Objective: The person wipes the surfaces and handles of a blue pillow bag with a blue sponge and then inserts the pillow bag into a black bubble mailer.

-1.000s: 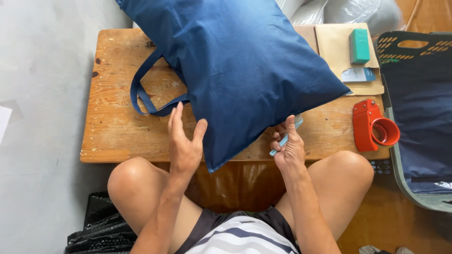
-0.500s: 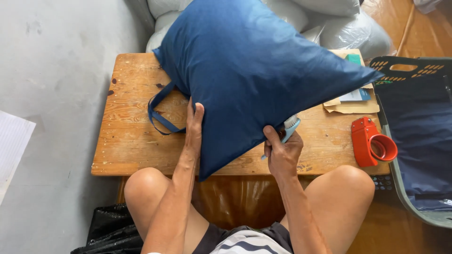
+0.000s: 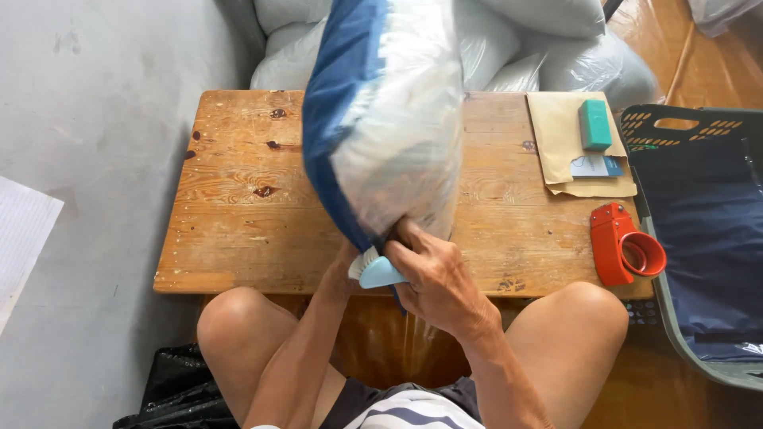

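Closest to me are the person's bare knees at the near edge of the wooden surface (image 3: 238,230), with a black bag (image 3: 167,393) on the floor by the left leg. Just above the lap, the right hand (image 3: 433,274) is curled shut around the lower end of a navy blue bag (image 3: 338,119), its fingers bunching the cloth together with the clear plastic wrap (image 3: 401,135) that shows white and shiny along the bag's right side. A small light-blue brush (image 3: 373,270) with pale bristles sits just beside that hand, wedged between it and the left hand (image 3: 343,266); which of the two actually holds it I cannot tell. The left hand is mostly hidden behind the brush and the cloth (only the wrist and a bit of the palm show), so whether it is spread or gripping I cannot tell. The bag stands up on its end, lifted over the middle of the surface and leaning away toward the far side. To the right lies a red tape dispenser (image 3: 624,246) near the edge, and farther back a tan envelope (image 3: 572,147) carrying a teal block (image 3: 594,125). A dark crate (image 3: 699,238) lined with navy cloth stands off to the right, and plastic-wrapped white bundles (image 3: 540,48) pile up beyond the far edge.
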